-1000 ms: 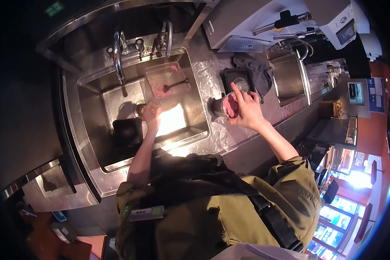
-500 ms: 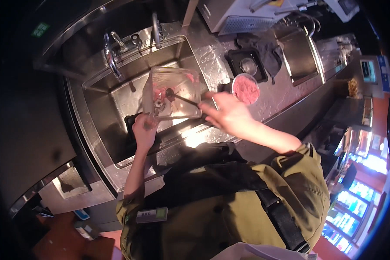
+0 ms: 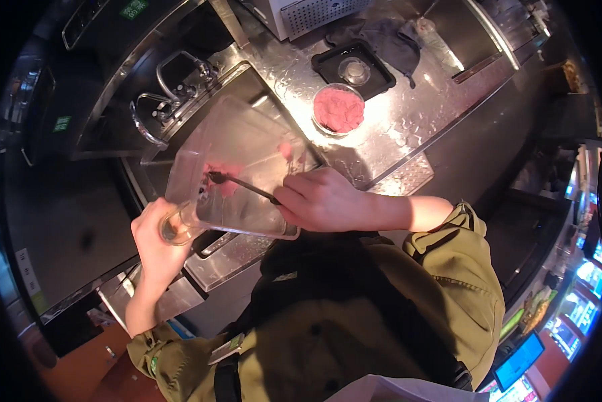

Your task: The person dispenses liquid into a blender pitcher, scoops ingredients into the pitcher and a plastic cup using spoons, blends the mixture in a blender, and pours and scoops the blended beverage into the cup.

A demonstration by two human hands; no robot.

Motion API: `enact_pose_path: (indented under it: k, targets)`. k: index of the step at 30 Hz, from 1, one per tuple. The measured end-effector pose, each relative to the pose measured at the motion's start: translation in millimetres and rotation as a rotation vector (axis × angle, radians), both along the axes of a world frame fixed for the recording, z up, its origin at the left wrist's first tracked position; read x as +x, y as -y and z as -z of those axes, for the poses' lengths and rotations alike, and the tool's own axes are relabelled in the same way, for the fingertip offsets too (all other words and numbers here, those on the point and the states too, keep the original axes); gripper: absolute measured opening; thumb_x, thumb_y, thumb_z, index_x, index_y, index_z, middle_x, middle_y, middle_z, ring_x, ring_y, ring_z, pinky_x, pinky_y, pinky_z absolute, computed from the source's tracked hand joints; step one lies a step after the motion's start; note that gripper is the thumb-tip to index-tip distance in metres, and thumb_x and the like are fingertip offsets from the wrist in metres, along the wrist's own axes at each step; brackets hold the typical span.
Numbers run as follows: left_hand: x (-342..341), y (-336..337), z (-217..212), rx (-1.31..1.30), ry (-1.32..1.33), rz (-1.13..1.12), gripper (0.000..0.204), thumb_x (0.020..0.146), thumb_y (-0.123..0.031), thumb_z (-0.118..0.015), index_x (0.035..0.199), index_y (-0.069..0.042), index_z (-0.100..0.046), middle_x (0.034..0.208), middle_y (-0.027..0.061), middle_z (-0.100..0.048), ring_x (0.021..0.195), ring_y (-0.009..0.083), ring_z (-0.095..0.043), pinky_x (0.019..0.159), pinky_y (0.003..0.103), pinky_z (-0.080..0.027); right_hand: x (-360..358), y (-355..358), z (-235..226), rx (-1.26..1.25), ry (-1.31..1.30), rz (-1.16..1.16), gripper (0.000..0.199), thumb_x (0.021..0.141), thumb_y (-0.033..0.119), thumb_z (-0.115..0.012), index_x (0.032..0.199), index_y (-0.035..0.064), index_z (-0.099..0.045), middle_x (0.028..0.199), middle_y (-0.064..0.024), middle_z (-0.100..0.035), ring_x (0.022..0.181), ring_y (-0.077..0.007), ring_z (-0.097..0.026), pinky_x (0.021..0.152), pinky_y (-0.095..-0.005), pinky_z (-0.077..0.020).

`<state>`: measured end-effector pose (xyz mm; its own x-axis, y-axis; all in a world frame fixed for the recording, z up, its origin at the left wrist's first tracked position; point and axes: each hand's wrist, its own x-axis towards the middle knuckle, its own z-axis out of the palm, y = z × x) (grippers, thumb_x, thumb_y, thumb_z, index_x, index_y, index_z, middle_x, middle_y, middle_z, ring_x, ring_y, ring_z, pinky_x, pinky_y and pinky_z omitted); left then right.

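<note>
My left hand is closed on the near-left end of a clear plastic container, where a clear rounded part shows by the thumb. The container is held tilted above the sink, with pink residue smeared inside. In my right hand is the handle of a dark spoon. Its head lies in the container against the pink smear. Beyond my right hand, a clear round tub of pink paste stands on the wet counter.
Behind the container is a metal sink with chrome faucets. A black tray holding a small clear round item sits past the tub, beside a crumpled dark cloth. The steel counter is wet.
The container has been lifted toward me and tilted more, with my left hand shifted left. My right hand and the spoon have come closer and left. The head view has turned too.
</note>
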<state>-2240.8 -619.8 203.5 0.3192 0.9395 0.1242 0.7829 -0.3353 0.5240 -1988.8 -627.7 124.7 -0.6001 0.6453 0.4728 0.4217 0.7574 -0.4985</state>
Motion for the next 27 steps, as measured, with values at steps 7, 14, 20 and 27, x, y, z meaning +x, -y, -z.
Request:
enact_pose_path:
  k: [7, 14, 20, 27]
  targets:
    - [62, -39, -56, 0.015, -0.272, 0.372, 0.022, 0.052, -0.003, -0.067, 0.065, 0.000, -0.049, 0.056, 0.0073, -0.044, 0.048, 0.0178, -0.043, 0.046, 0.025, -0.034, 24, -9, 3, 0.015, -0.140, 0.154, 0.024, 0.066, 0.009, -0.055, 0.089, -0.0003, -0.054, 0.060, -0.0056, -0.048, 0.050, -0.0198, -0.053, 0.046, -0.0313, -0.0434]
    - [117, -49, -93, 0.018, -0.431, 0.375, 0.021, 0.054, 0.002, -0.065, 0.064, -0.001, -0.047, 0.053, 0.0048, -0.041, 0.046, 0.0118, -0.040, 0.046, 0.022, -0.033, 17, -17, -1, -0.213, -0.277, 0.176, 0.021, 0.072, 0.010, -0.051, 0.088, -0.0033, -0.057, 0.058, -0.0100, -0.055, 0.047, -0.0233, -0.055, 0.044, -0.0356, -0.0459]
    - [141, -64, -99, 0.075, -0.555, 0.451, 0.023, 0.059, 0.001, -0.065, 0.063, -0.003, -0.043, 0.051, 0.0041, -0.040, 0.044, 0.0122, -0.041, 0.043, 0.022, -0.033, 50, -30, -8, -0.562, -0.435, 0.306, 0.018, 0.071, 0.004, -0.049, 0.084, -0.0044, -0.058, 0.054, -0.0107, -0.057, 0.044, -0.0220, -0.056, 0.042, -0.0331, -0.0448]
    - [180, -67, -93, 0.122, -0.681, 0.606, 0.027, 0.055, 0.004, -0.064, 0.063, -0.002, -0.039, 0.052, 0.0092, -0.040, 0.046, 0.0266, -0.043, 0.045, 0.028, -0.038, 43, -32, 5, -0.582, -0.636, 0.339, 0.011, 0.068, -0.003, -0.048, 0.074, -0.0023, -0.057, 0.048, -0.0119, -0.054, 0.040, -0.0204, -0.055, 0.041, -0.0291, -0.0438]
